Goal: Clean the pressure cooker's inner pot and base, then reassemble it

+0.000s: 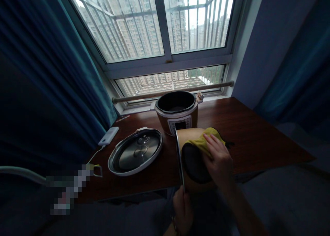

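Note:
A golden inner pot (189, 135) is tipped on its side at the table's front edge, its thin rim towards the left and its inside hidden from view. My left hand (182, 208) is closed on the lower part of that rim. Spread over the pot's outer wall is a yellow cloth (199, 141) with a dark patch, and my right hand (218, 157) grips and presses it against the wall. Behind the pot stands an electric cooker (163, 120), open at the top with a dark interior. Its round lid (140, 153) lies to the left, metal inside facing up.
The brown wooden table (247, 126) reaches the window. A white power bank (108, 136) with a cable lies at the left edge beside the blue curtain (74, 74). A rail (144, 95) crosses the window behind the cooker.

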